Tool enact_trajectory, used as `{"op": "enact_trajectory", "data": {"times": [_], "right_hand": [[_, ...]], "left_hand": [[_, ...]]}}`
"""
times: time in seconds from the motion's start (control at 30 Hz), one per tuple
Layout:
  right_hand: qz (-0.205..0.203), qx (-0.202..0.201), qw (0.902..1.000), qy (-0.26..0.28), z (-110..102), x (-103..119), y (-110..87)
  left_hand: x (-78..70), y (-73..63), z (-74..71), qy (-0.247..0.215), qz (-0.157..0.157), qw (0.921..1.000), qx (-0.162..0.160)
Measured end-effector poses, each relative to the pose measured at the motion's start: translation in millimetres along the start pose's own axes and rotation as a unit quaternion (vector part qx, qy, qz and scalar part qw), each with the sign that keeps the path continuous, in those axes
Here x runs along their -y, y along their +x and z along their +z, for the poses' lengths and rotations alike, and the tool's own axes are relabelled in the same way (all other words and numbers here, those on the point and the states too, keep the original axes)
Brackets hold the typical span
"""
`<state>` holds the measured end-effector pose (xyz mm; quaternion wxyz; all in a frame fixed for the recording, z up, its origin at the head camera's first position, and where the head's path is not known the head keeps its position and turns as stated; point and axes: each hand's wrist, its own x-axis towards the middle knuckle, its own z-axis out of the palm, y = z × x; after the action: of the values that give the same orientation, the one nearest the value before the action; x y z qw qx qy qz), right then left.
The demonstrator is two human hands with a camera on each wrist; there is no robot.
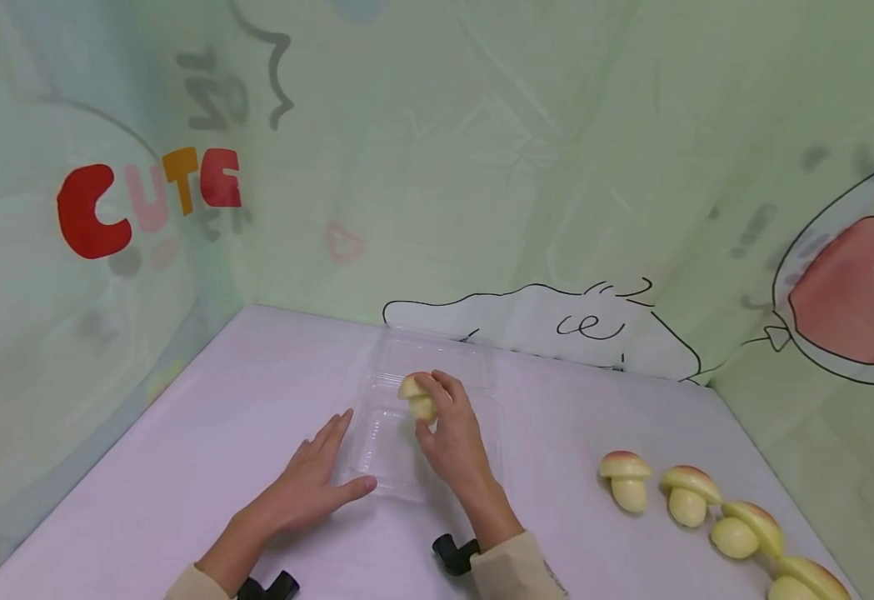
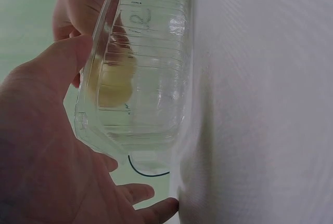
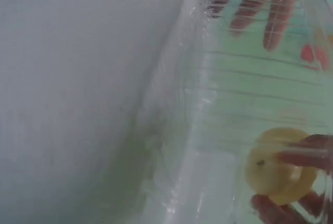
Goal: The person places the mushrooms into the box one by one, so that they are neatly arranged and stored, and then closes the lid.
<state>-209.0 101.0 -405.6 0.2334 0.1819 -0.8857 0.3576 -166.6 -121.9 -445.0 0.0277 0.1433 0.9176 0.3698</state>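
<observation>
A clear plastic clamshell box (image 1: 395,483) lies with its lid folded back on the table. My right hand (image 1: 455,437) grips a pale yellow mushroom (image 1: 422,407) with a red-tinged cap, over the box, fingers on top and thumb at the side. Through the transparent wall, the same mushroom (image 2: 117,84) appears in the left wrist view, and its rounded stem end (image 3: 265,169) faces the right wrist camera. At the box's left side is my left hand (image 1: 309,483), fingers straight and spread, thumb at the near rim.
Several more mushrooms (image 1: 626,481) lie in a slanting row on the right of the white table (image 1: 182,467). Behind stands a pale green printed curtain (image 1: 481,167) with drawings. Black wrist fittings (image 1: 455,554) sit below both hands.
</observation>
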Motion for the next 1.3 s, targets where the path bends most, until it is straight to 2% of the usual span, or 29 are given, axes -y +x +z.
{"op": "enact_trajectory", "data": {"times": [0.2, 0.43, 0.8, 1.03, 1.3], "right_hand": [[-0.009, 0.024, 0.9996, -0.013, 8.7, 2.0, 1.6], [-0.001, 0.058, 0.9981, -0.018, 15.0, 8.2, 4.4], [-0.003, 0.102, 0.9942, -0.035, 21.8, 10.8, 4.9], [0.042, 0.147, 0.9876, -0.036, 26.9, 13.2, 3.8], [0.061, 0.165, 0.9829, -0.053, 31.5, 17.4, 5.2]], "left_hand": [[-0.4, 2.3, -0.1, 0.001, -0.007, 1.0, 0.003], [-1.2, 2.9, -0.4, -0.001, -0.013, 0.9999, 0.004], [-0.4, 1.5, -0.3, -0.002, -0.011, 0.9999, 0.006], [1.1, 1.2, 0.7, 0.002, -0.008, 1.0, 0.005], [1.3, 1.1, 1.5, 0.007, -0.008, 0.9999, 0.003]]}}
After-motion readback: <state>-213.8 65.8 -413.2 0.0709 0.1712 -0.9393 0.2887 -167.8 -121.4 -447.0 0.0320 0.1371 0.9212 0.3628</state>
